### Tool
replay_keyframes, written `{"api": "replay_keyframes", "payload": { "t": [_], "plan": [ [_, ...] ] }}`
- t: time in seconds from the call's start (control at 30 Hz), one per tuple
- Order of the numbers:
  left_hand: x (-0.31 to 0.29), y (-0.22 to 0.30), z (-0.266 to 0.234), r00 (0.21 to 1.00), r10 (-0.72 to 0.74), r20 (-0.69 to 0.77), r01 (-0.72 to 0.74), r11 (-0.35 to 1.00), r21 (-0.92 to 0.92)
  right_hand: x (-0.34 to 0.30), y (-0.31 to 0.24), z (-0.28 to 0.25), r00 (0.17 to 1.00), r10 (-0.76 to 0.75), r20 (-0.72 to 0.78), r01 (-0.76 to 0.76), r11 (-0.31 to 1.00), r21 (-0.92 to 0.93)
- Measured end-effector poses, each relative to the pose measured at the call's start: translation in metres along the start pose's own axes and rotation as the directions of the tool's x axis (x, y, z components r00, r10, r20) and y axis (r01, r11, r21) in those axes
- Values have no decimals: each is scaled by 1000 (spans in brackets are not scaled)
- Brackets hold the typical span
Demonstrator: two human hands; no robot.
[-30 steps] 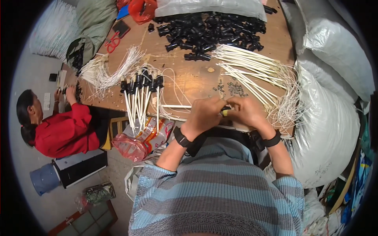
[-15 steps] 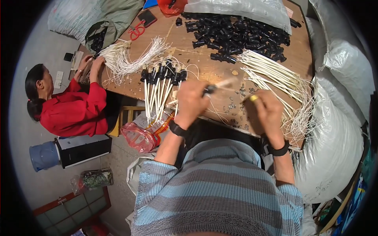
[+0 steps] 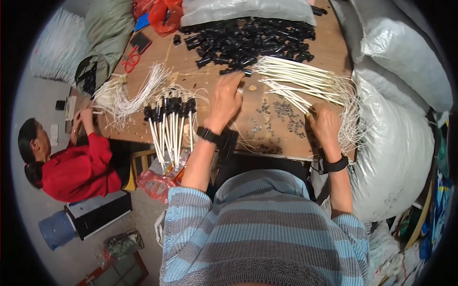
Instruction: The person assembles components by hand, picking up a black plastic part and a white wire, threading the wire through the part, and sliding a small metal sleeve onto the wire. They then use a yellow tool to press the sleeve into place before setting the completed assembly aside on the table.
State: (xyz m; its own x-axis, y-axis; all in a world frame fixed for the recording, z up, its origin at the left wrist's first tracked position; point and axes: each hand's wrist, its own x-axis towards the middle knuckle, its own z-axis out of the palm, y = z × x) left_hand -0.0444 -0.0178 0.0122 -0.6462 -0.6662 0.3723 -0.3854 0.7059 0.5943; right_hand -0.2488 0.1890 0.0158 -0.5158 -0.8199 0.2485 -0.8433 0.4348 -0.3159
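My left hand (image 3: 225, 101) is stretched out to the near edge of a pile of black plastic fittings (image 3: 253, 40). Its fingertips close on one black fitting (image 3: 244, 73). A ring shows on one finger. My right hand (image 3: 326, 123) is at the near ends of the white rods (image 3: 293, 97), with thumb and finger pinched around a rod end; a yellow band shows at the fingertip. Further left, several white rods topped with black fittings (image 3: 169, 106) lie in a bunch, their lower ends jutting over the table edge.
Small metal clips (image 3: 286, 114) are scattered on the wooden table (image 3: 191, 78). Thin white wires (image 3: 355, 119) trail off the rods at right, beside bulging white sacks (image 3: 396, 157). A co-worker in red (image 3: 78, 167) handles white wires (image 3: 138, 95) at left. Red scissors (image 3: 130, 62) lie farther back.
My left hand has moved forward to the black pile; the black fitting and white rod it held are no longer in it. My right hand has come onto the rod ends. The view has shifted right.
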Motion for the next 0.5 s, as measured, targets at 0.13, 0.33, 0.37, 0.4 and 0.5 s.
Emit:
{"api": "replay_keyframes", "payload": {
  "t": [0.13, 0.33, 0.37, 0.4, 0.5],
  "plan": [
    [23, -20, 35, 980, 197, -19, -188, 958, 217, -6, 20, 8, 982, 70, 175, -65, 997, -35],
    [20, -24, 33, 998, 66, 23, -69, 984, 162, -6, 16, 12, 988, -153, 12, 150, 981, 121],
    [19, -24, 31, 997, -1, 83, -5, 997, 77, -6, 11, 10, 988, -155, 10, 152, 980, 125],
    [19, -24, 28, 987, -65, 146, 66, 998, -3, -6, 2, 4, 992, -118, 52, 105, 972, 210],
    [17, -22, 25, 991, -41, 128, 34, 998, 55, -9, -11, -3, 993, -56, 101, 18, 941, 339]
  ]
}}
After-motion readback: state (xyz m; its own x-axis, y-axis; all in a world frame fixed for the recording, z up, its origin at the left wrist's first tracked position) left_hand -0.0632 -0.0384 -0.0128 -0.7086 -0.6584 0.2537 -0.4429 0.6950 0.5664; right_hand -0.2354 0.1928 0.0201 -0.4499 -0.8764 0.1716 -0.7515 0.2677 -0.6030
